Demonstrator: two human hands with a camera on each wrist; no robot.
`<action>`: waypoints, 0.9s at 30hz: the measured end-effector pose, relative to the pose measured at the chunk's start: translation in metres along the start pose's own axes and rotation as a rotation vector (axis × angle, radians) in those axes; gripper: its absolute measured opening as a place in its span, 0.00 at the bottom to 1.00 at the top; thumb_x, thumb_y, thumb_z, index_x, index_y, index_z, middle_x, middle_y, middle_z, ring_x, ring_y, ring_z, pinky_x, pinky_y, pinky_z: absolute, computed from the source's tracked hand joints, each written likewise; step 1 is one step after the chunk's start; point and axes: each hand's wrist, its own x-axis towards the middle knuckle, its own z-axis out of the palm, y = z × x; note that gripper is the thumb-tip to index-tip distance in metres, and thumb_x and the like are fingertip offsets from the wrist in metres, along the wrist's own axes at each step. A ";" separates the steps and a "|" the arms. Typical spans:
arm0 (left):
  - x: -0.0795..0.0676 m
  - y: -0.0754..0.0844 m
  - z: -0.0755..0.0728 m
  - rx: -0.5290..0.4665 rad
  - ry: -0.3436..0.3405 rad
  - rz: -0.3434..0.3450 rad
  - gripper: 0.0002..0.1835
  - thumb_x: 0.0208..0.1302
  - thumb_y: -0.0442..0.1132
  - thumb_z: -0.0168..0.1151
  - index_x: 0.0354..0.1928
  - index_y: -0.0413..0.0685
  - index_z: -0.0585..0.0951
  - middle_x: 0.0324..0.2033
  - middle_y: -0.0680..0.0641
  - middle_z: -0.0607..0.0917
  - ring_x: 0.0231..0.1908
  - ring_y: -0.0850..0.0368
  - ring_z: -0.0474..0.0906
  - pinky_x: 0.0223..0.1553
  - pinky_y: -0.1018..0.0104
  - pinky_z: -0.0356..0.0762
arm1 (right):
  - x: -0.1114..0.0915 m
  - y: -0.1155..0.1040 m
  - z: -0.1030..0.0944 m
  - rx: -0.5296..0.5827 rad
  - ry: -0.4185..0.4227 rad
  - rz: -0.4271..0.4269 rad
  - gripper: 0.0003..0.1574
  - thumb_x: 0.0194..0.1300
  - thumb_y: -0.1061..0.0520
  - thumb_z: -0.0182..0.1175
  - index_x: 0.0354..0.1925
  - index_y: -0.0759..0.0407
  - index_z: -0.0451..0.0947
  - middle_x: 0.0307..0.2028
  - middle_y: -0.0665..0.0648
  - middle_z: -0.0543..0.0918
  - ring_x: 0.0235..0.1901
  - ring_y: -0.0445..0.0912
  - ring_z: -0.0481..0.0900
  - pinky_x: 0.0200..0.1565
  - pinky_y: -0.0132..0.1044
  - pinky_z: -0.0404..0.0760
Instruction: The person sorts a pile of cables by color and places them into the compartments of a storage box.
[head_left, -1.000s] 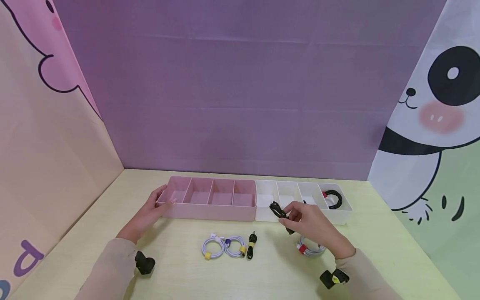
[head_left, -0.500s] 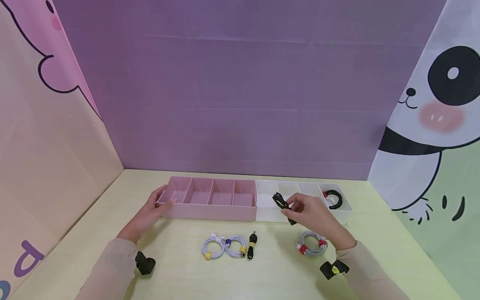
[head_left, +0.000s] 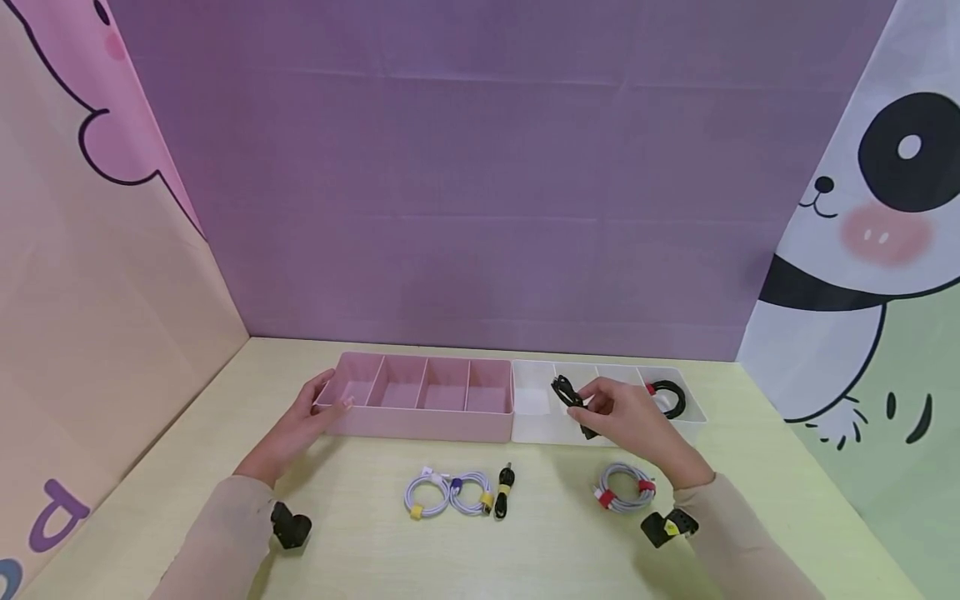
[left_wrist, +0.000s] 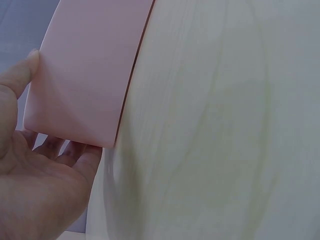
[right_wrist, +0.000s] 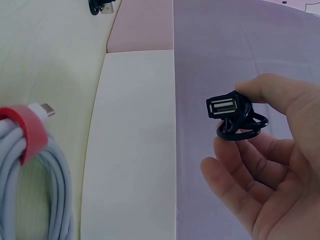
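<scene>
My left hand (head_left: 303,425) holds the left end of a pink divided box (head_left: 427,423), thumb at the front rim and fingers round the end wall. In the left wrist view, the fingers (left_wrist: 75,152) curl against the pink end. My right hand (head_left: 633,421) pinches a coiled black USB cable (head_left: 567,389) between thumb and fingers, over the white divided box (head_left: 534,429). In the right wrist view, the rectangular USB end of this cable (right_wrist: 223,106) faces the camera, and the other fingers are loosely bent below it. Part of the white box is hidden behind the right hand.
Another black cable (head_left: 675,400) lies coiled in the white box's right-end compartment. On the table in front lie two pale coiled cables (head_left: 426,497) with yellow ties, a small black cable (head_left: 503,492), and a grey-white coiled cable (head_left: 624,486) with red ties. A purple wall (head_left: 465,183) stands behind.
My right hand has moved forward and slightly right with the black USB cable, uncovering more of the red-tied cable on the table. My left hand stays on the pink box.
</scene>
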 end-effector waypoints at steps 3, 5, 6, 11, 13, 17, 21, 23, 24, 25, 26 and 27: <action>-0.001 0.000 0.000 -0.001 0.002 0.009 0.51 0.71 0.62 0.56 0.80 0.58 0.35 0.77 0.38 0.44 0.70 0.37 0.51 0.68 0.31 0.49 | 0.002 0.001 -0.001 -0.006 0.006 0.000 0.15 0.65 0.52 0.69 0.44 0.60 0.82 0.26 0.45 0.82 0.26 0.40 0.78 0.32 0.39 0.77; -0.001 0.001 0.000 -0.001 0.005 0.020 0.51 0.72 0.62 0.56 0.80 0.57 0.35 0.77 0.38 0.45 0.69 0.38 0.53 0.68 0.32 0.51 | 0.003 0.002 -0.002 -0.018 0.009 0.000 0.15 0.65 0.52 0.69 0.44 0.60 0.83 0.26 0.45 0.82 0.26 0.40 0.79 0.32 0.39 0.77; -0.002 0.001 0.000 -0.004 0.007 0.026 0.50 0.72 0.61 0.56 0.80 0.57 0.35 0.77 0.38 0.46 0.69 0.38 0.53 0.68 0.33 0.51 | 0.004 0.003 -0.002 -0.024 0.010 0.002 0.15 0.65 0.51 0.69 0.44 0.59 0.83 0.26 0.44 0.82 0.26 0.40 0.79 0.32 0.38 0.77; -0.003 0.003 0.001 -0.004 0.010 0.032 0.51 0.72 0.62 0.56 0.80 0.57 0.36 0.77 0.38 0.46 0.69 0.38 0.53 0.68 0.34 0.52 | 0.006 0.004 -0.003 -0.038 0.017 0.003 0.15 0.65 0.51 0.69 0.44 0.59 0.83 0.26 0.44 0.82 0.27 0.40 0.79 0.32 0.39 0.77; -0.002 0.003 0.001 0.000 0.007 0.024 0.51 0.71 0.63 0.56 0.80 0.57 0.35 0.77 0.38 0.45 0.70 0.37 0.52 0.68 0.32 0.50 | 0.007 0.005 -0.004 -0.033 0.017 0.003 0.16 0.65 0.50 0.69 0.44 0.59 0.82 0.26 0.45 0.82 0.27 0.40 0.79 0.32 0.39 0.77; -0.002 0.003 0.000 0.003 0.002 0.017 0.52 0.70 0.64 0.56 0.80 0.58 0.35 0.77 0.38 0.44 0.71 0.36 0.50 0.68 0.31 0.49 | 0.009 0.006 -0.006 -0.033 0.016 0.000 0.17 0.65 0.48 0.69 0.44 0.60 0.82 0.27 0.45 0.82 0.28 0.40 0.79 0.32 0.39 0.77; -0.002 0.003 0.000 0.010 0.005 0.011 0.52 0.70 0.65 0.56 0.80 0.58 0.35 0.77 0.38 0.44 0.71 0.37 0.51 0.68 0.31 0.49 | 0.012 0.007 -0.007 -0.055 0.019 -0.004 0.18 0.65 0.48 0.69 0.44 0.60 0.82 0.27 0.45 0.82 0.27 0.40 0.78 0.32 0.38 0.77; -0.002 0.003 0.000 0.011 0.006 0.014 0.52 0.70 0.65 0.56 0.80 0.58 0.35 0.77 0.38 0.45 0.70 0.37 0.52 0.68 0.32 0.50 | 0.014 0.008 -0.008 -0.063 0.015 -0.003 0.18 0.65 0.49 0.69 0.44 0.61 0.82 0.27 0.46 0.82 0.27 0.41 0.78 0.31 0.38 0.77; -0.001 0.003 0.000 0.011 0.007 0.014 0.52 0.70 0.65 0.56 0.80 0.58 0.36 0.77 0.38 0.45 0.70 0.37 0.52 0.68 0.32 0.50 | 0.015 0.008 -0.009 -0.065 0.011 0.000 0.18 0.65 0.49 0.69 0.44 0.61 0.82 0.27 0.46 0.82 0.27 0.41 0.77 0.31 0.38 0.76; -0.001 0.003 0.000 0.007 0.007 0.018 0.52 0.70 0.64 0.56 0.80 0.57 0.36 0.77 0.38 0.46 0.69 0.37 0.53 0.68 0.33 0.51 | 0.015 0.009 -0.009 -0.066 0.006 0.005 0.18 0.65 0.49 0.69 0.44 0.61 0.82 0.27 0.46 0.82 0.27 0.41 0.77 0.31 0.38 0.76; -0.001 0.003 0.000 0.007 0.008 0.016 0.51 0.70 0.64 0.56 0.80 0.57 0.36 0.77 0.38 0.46 0.69 0.38 0.53 0.68 0.33 0.51 | 0.016 0.009 -0.010 -0.069 0.001 0.009 0.19 0.65 0.49 0.68 0.45 0.62 0.82 0.27 0.47 0.82 0.27 0.41 0.77 0.31 0.39 0.76; -0.001 0.003 0.000 0.010 0.008 0.014 0.52 0.70 0.64 0.56 0.80 0.57 0.36 0.77 0.38 0.46 0.69 0.38 0.53 0.68 0.33 0.51 | 0.017 0.010 -0.011 -0.070 -0.005 0.014 0.19 0.65 0.48 0.68 0.45 0.62 0.82 0.28 0.47 0.82 0.27 0.41 0.77 0.31 0.39 0.77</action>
